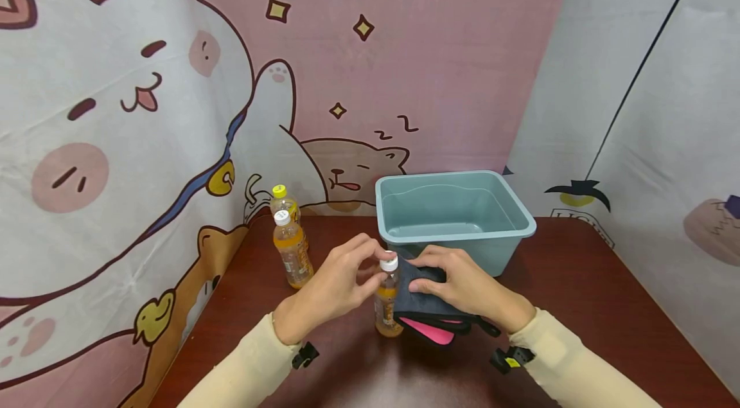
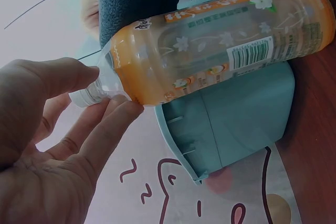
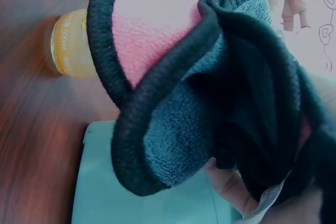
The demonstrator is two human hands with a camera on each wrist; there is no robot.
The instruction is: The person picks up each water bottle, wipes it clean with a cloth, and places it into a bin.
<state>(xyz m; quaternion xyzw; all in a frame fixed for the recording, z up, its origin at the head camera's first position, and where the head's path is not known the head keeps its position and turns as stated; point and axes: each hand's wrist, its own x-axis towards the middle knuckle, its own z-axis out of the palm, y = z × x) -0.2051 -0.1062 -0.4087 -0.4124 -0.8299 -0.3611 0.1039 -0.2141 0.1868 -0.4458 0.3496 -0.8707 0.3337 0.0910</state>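
Note:
A clear bottle with an orange label and white cap point(image 1: 386, 311) stands upright on the table. My left hand point(image 1: 341, 279) pinches it at the cap and neck; in the left wrist view the thumb and fingers are around the neck of the bottle point(image 2: 210, 45). My right hand point(image 1: 459, 279) grips a folded cloth point(image 1: 419, 299), dark grey-blue with a pink inner side and black edging. The cloth point(image 3: 178, 135) lies close against the bottle's right side and covers part of it in the head view. In the right wrist view the cloth hides most of my right fingers.
A blue-green plastic bin point(image 1: 457, 238) stands behind my hands, right of centre. At the table's left edge are a white-capped bottle point(image 1: 293, 254) and, behind it, a yellow-capped bottle point(image 1: 280, 199). A printed cloth backdrop point(image 1: 462, 74) rises behind the dark red table point(image 1: 578, 305).

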